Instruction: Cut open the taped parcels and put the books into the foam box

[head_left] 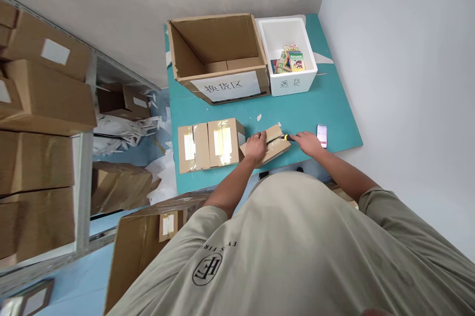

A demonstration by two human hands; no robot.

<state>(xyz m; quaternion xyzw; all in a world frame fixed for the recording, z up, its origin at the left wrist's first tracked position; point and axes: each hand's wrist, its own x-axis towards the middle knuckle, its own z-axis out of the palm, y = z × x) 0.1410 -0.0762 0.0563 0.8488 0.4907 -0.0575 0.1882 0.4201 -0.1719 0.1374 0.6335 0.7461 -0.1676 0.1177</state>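
Observation:
A small taped cardboard parcel (273, 142) lies on the teal table (297, 108) near its front edge. My left hand (256, 146) rests on the parcel's left end, fingers curled over it, holding it down. My right hand (308, 142) is closed on a utility knife (286, 137) with a yellow and black handle, its tip against the parcel's taped top. To the left two more taped parcels (210, 145) lie side by side, just beside the held one.
A large open cardboard box (218, 53) with a white label and a white foam box (287, 56) holding colourful booklets stand at the table's back. A phone (322, 135) lies right of my right hand. Shelves of cartons (40, 123) fill the left; another carton (148, 237) sits below.

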